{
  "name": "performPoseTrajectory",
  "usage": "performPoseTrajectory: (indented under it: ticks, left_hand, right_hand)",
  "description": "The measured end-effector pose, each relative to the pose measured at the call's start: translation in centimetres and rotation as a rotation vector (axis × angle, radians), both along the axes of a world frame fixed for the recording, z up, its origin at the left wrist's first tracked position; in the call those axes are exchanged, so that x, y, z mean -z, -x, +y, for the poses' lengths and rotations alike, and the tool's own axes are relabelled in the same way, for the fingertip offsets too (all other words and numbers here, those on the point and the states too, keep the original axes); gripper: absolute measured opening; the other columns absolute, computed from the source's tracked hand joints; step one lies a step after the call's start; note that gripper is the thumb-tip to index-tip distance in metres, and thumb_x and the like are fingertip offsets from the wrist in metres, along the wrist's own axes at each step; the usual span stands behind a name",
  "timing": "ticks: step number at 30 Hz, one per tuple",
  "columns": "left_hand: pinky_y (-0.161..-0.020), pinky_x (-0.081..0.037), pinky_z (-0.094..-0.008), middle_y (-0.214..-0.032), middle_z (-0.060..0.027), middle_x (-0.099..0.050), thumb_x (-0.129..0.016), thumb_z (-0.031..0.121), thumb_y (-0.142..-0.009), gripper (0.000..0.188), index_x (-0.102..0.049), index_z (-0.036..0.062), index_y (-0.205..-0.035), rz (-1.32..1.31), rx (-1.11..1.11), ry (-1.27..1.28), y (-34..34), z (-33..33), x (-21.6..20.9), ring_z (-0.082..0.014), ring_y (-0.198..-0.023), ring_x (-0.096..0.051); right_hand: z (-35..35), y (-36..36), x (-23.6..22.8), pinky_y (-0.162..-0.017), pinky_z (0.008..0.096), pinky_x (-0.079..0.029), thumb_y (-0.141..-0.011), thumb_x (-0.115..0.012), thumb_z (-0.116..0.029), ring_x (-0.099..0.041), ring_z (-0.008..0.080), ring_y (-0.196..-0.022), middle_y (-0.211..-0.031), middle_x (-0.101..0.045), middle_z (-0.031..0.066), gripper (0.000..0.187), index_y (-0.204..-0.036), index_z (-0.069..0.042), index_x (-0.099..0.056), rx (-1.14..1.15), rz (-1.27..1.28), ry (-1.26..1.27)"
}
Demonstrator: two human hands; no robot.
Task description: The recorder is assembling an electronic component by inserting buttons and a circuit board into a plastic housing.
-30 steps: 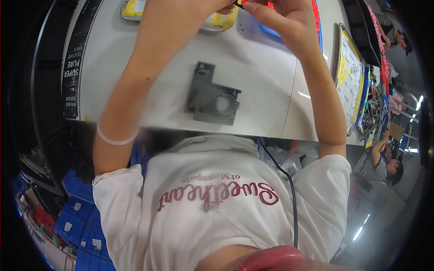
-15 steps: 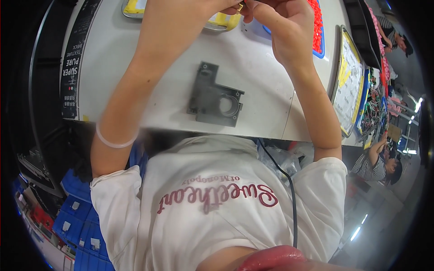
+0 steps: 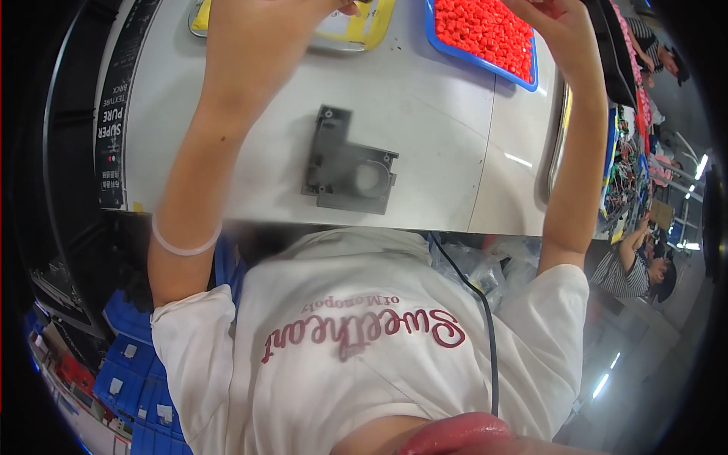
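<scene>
Red pieces (image 3: 481, 32) are filling a blue tray (image 3: 489, 68), well in from the tabletop's (image 3: 425, 136) near edge, beside the right hand (image 3: 565, 38).

The right forearm (image 3: 576, 159) is slanting upward past the tray's right side, partly covering a framed panel (image 3: 556, 152); the left hand (image 3: 265, 45) is bending its fingers near a yellow-lined tray (image 3: 381, 23). Fingertips are being cut off by the view, so I cannot tell whether either hand is gripping anything. A grey plastic part (image 3: 349, 167) is lying by the tabletop's near edge. Compared with half a second ago, the hands are standing apart instead of meeting, and more red pieces are showing.
</scene>
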State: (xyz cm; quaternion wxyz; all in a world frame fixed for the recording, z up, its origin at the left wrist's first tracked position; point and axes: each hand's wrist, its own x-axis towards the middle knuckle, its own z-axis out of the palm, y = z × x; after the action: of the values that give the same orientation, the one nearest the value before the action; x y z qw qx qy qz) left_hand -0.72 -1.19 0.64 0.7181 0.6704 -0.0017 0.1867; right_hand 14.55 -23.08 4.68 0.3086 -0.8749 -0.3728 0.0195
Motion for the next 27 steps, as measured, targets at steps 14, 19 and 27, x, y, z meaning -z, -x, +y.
performPoseTrajectory:
  ticks: [14, 19, 27]
  left_hand:
    - [-0.070, -0.050, -0.0172, -0.086, -0.0064, -0.067, -0.070, 0.011, -0.082, 0.022, -0.065, -0.0005, -0.101, 0.025, 0.006, 0.027, -0.1, 0.1, 0.3, -0.0080, -0.078, -0.061]
    - [-0.072, -0.051, -0.0181, -0.087, -0.0071, -0.067, -0.069, 0.011, -0.082, 0.022, -0.065, -0.0009, -0.101, 0.017, 0.021, 0.009, -0.1, 0.1, 0.4, -0.0089, -0.079, -0.062]
    - [-0.075, -0.051, -0.0203, -0.089, -0.0082, -0.067, -0.070, 0.010, -0.082, 0.024, -0.064, -0.0018, -0.102, 0.028, 0.027, 0.003, -0.1, 0.1, 0.3, -0.0105, -0.081, -0.062]
  right_hand:
    - [0.7, 0.5, 1.9, -0.075, 0.0380, -0.045, -0.068, -0.068, -0.005, -0.055, 0.0301, -0.086, -0.081, -0.060, 0.0133, 0.011, -0.076, 0.000, -0.063, -0.023, -0.384, 0.402]
    - [0.5, -0.6, 2.4, -0.074, 0.0383, -0.046, -0.068, -0.066, -0.008, -0.055, 0.0297, -0.086, -0.079, -0.060, 0.0139, 0.011, -0.074, 0.001, -0.062, -0.047, -0.373, 0.405]
    - [0.1, -1.3, 2.4, -0.071, 0.0377, -0.046, -0.069, -0.069, -0.010, -0.056, 0.0288, -0.079, -0.075, -0.062, 0.0126, 0.011, -0.073, -0.002, -0.063, -0.013, -0.237, 0.316]
